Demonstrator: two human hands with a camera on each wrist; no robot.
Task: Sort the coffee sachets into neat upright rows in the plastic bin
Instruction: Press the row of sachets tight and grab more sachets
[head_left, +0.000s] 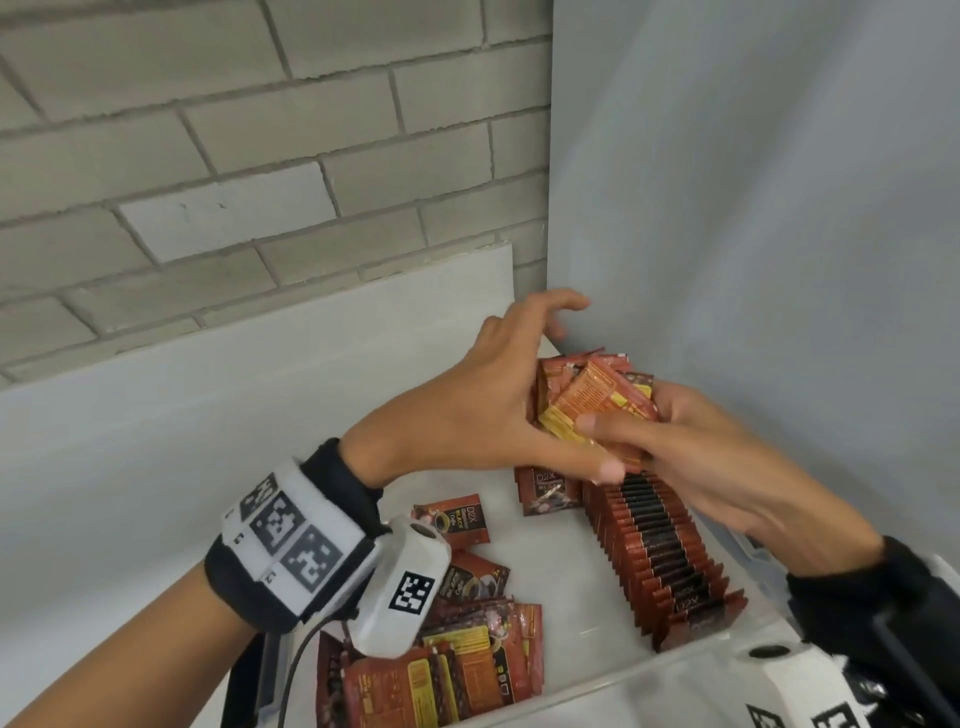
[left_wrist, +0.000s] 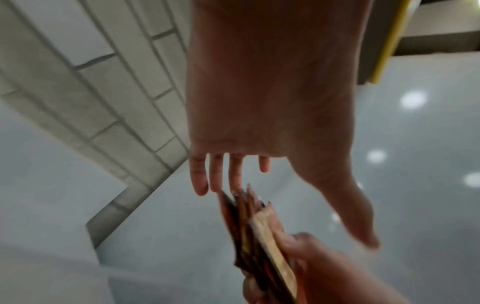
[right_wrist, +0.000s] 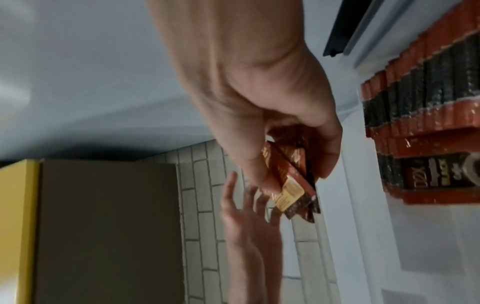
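My right hand grips a bundle of red-orange coffee sachets above the far end of the clear plastic bin. My left hand lies flat against the bundle's left side, fingers spread and relaxed, thumb under it. A long upright row of sachets stands along the bin's right side. Loose sachets and a flat pile lie at the bin's left. The left wrist view shows the straight fingers beside the bundle. In the right wrist view the bundle sits in my right hand, with the row at the right.
A grey brick wall rises behind the bin and a smooth grey panel stands close on the right. A white ledge runs along the left. A brown box with a yellow edge shows in the right wrist view.
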